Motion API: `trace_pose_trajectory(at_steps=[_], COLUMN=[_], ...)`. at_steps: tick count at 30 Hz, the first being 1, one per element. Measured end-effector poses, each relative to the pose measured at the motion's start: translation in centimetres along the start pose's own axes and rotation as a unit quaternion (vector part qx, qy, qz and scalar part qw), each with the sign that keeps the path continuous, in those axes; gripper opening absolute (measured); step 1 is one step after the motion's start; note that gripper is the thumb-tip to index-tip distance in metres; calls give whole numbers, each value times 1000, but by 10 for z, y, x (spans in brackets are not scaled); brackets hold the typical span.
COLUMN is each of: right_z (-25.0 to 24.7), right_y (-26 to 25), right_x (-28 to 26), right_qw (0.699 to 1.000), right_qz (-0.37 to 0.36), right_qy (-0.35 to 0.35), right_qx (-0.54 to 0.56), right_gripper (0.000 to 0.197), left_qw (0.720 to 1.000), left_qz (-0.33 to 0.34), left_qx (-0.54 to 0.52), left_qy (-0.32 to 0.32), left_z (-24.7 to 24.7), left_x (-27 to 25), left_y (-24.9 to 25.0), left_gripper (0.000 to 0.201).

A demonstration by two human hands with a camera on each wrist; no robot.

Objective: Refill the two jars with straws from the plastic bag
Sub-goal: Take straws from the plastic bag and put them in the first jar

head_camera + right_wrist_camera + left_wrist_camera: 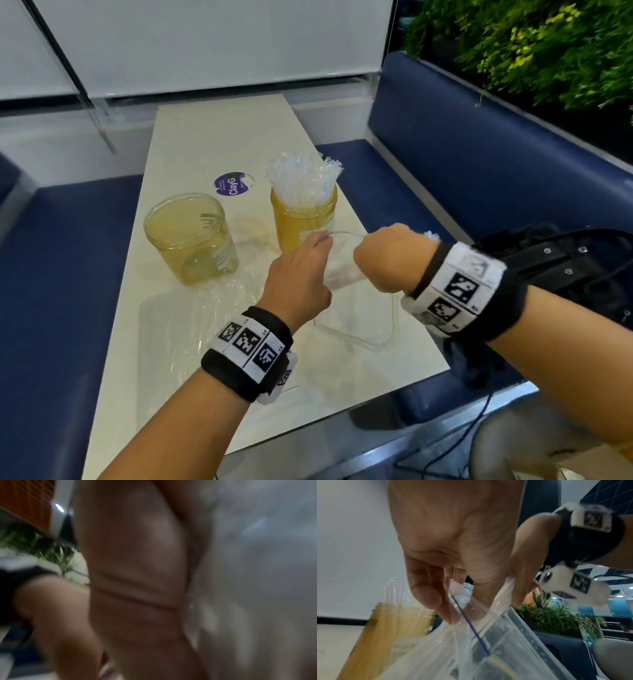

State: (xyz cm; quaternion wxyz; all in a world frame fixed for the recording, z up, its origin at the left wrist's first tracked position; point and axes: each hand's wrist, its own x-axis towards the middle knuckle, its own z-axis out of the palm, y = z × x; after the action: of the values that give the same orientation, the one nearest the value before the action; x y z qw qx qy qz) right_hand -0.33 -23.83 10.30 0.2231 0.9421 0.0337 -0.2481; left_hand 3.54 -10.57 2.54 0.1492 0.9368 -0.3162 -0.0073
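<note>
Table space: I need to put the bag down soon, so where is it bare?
The far end of the table, beyond the purple sticker, is bare; so is the near edge behind the left hand. Crowded: the middle, with empty jar, filled jar, crumpled wrap and plastic bag.

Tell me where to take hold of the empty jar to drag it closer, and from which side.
Grip the empty jar round its upper wall just under the threaded rim, coming from its near left side. It stands upright and open, and the filled jar crowds its right.
</note>
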Motion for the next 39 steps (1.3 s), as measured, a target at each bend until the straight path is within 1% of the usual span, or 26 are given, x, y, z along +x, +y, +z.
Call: trace_pose_trajectory(at_steps=[2, 5, 7, 8, 9, 10, 11, 12, 14, 15, 17, 18, 19, 20, 21, 22, 23, 26, 28, 29, 31, 32, 34, 36, 38, 39], right_z=[-13, -41, -58, -63, -67, -67, -67, -66, -66, -68, -73, -78, -84, -89, -93, -96, -97, -89, -75, -68, -55, -51, -47, -47, -50, -50], right_y=[20, 62, 91, 106, 117, 124, 126, 125, 113, 105, 90, 84, 80, 76, 72, 68, 65, 56, 53, 53, 52, 51, 52, 54, 55, 56], right_x=[-13, -25, -30, -29, -26, -22, -16, -6, 18, 30, 58, 71, 84, 96, 109, 123, 138, 179, 200, 209, 221, 222, 222, 221, 218, 217], right_qw=[998, 999, 999, 991, 974, 944, 910, 876, 803, 754, 624, 564, 522, 500, 489, 493, 508, 590, 619, 632, 657, 665, 682, 695, 691, 683], right_qz=[11, -4, -24, -39, -52, -69, -87, -96, -92, -99, -140, -153, -159, -157, -155, -153, -153, -127, -105, -97, -94, -98, -118, -134, -145, -151], right_qy=[12, -3, -2, 22, 55, 102, 162, 224, 300, 321, 358, 378, 392, 400, 402, 398, 395, 378, 346, 330, 295, 278, 254, 247, 254, 263], right_qx=[-52, -45, 41, 123, 215, 306, 372, 416, 506, 565, 680, 718, 741, 752, 758, 758, 750, 702, 697, 694, 687, 686, 676, 662, 661, 665], right_gripper=[27, 24, 19, 17, 17, 15, 9, 8, 28, 33, 34, 34, 36, 39, 38, 33, 28, 29, 31, 31, 33, 33, 30, 30, 30, 29], left_qw=[1000, 995, 988, 985, 983, 984, 986, 988, 993, 994, 996, 997, 997, 997, 997, 996, 995, 993, 992, 991, 988, 986, 981, 980, 971, 959], left_qz=[-31, -81, -119, -135, -142, -138, -127, -112, -84, -75, -64, -59, -54, -49, -45, -42, -39, -36, -37, -36, -37, -40, -37, -15, -7, -21], left_qx=[-5, -47, -91, -107, -113, -112, -108, -103, -84, -75, -57, -50, -50, -57, -68, -78, -89, -107, -118, -127, -149, -162, -183, -179, -165, -174], left_qy=[2, 21, 33, 25, 13, -1, -8, -11, -17, -20, -22, -20, -15, -11, -11, -15, -19, -20, -17, -12, 6, 19, 46, 89, 172, 222], left_z=[0, -5, -9, -10, -12, -10, -9, -7, -3, -3, 0, 2, 5, 8, 11, 13, 14, 13, 9, 7, 1, -2, -8, -20, -43, -57], left_x=[3, 5, 6, 6, 5, 4, 1, -1, -6, -9, -14, -17, -19, -21, -22, -22, -22, -21, -22, -22, -22, -21, -16, -2, 21, 36], left_y=[-6, -19, -29, -34, -38, -41, -42, -44, -45, -45, -46, -46, -46, -45, -44, -43, -43, -49, -56, -59, -62, -62, -60, -57, -50, -46], left_gripper=[77, 65, 61, 65, 70, 72, 72, 69, 61, 58, 54, 53, 51, 50, 49, 48, 48, 48, 47, 43, 26, 23, 33, 41, 37, 31])
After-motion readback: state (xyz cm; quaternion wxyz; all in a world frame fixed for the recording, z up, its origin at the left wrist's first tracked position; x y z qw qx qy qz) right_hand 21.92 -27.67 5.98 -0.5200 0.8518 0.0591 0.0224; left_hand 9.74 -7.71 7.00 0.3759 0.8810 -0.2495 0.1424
